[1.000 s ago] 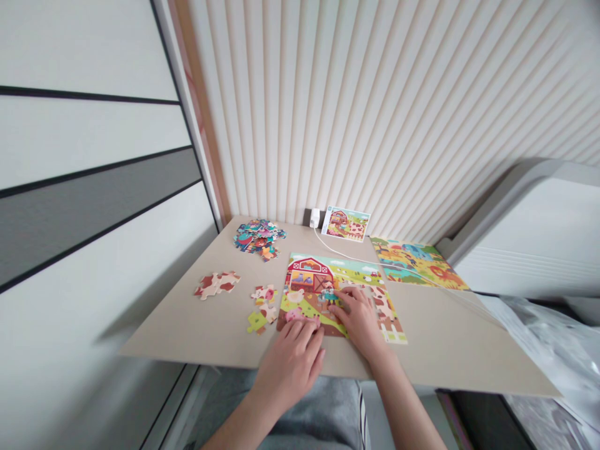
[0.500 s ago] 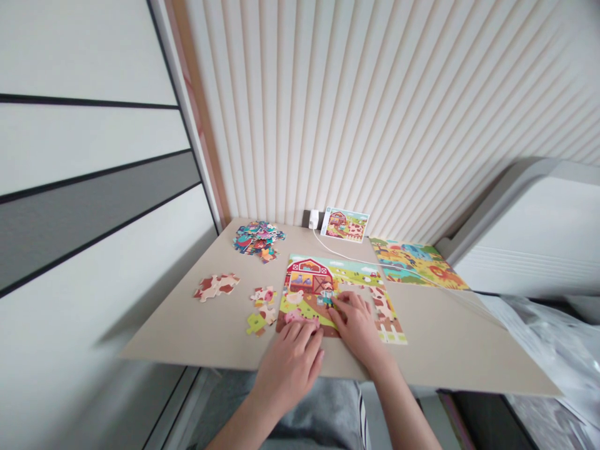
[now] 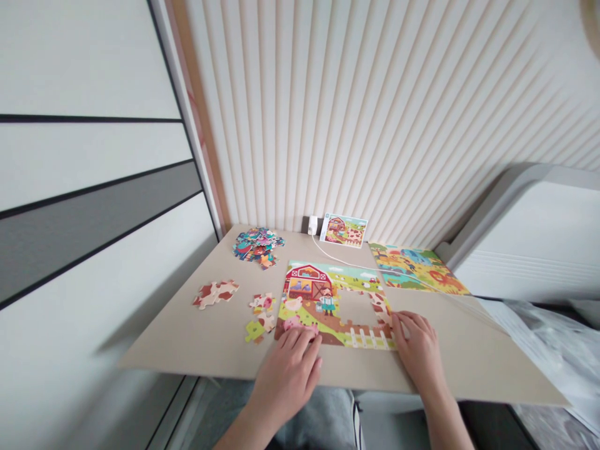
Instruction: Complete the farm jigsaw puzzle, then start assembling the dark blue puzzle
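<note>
1. farm jigsaw puzzle (image 3: 307, 289) lies flat on a beige board (image 3: 178, 340), front and centre. barn, path, farmer figure, lower fence and most of the border are in place.
2. main unfilled part: a rectangular gap (image 3: 359, 307) right of centre, with bare board showing through.
3. left hand (image 3: 287, 375) rests flat, fingers (image 3: 300, 340) loosely spread on the puzzle's lower left edge, not clenched, holding nothing.
4. right hand (image 3: 417, 350) sits at the puzzle's right edge, fingertips (image 3: 398, 324) touching it, relaxed and open, no piece held.
5. on the board left of the puzzle, unplaced: a joined cow-patch chunk (image 3: 215, 294) and a small cluster of pieces (image 3: 259, 319), one yellow-green.
6. further back, a heap of many-coloured pieces (image 3: 257, 245). cannot tell which puzzle these belong to.
7. near the wall, a picture card (image 3: 344, 230) shows a matching farm scene. to its right lies a second puzzle (image 3: 415, 267) with animals, which looks whole from here.
</note>
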### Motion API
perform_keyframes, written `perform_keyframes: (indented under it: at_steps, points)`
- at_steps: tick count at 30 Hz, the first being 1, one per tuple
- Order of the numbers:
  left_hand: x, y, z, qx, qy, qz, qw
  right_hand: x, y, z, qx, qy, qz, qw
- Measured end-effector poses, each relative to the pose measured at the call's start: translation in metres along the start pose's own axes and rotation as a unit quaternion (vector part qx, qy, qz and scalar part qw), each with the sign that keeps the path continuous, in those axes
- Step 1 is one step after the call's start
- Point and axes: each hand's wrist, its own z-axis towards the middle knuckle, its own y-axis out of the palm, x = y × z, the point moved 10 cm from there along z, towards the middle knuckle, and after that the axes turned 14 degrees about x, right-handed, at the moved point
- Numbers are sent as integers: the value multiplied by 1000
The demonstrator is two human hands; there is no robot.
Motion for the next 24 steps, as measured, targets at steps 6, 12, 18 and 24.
perform_keyframes:
  at_steps: [6, 12, 18, 24]
  points:
    - [-6, -12, 0, 9, -5, -35, 999, 32, 9, -7, -43, 84, 46, 994]
    - [-92, -51, -6, 84, -99, 80, 988, 8, 16, -8, -42, -26, -10, 999]
    - [-168, -65, -29, 99, -202, 189, 956, 7, 19, -11, -40, -72, -48, 995]
    - [-158, -62, -11, 50, -230, 207, 950, 4, 18, -12, -37, -82, -64, 994]
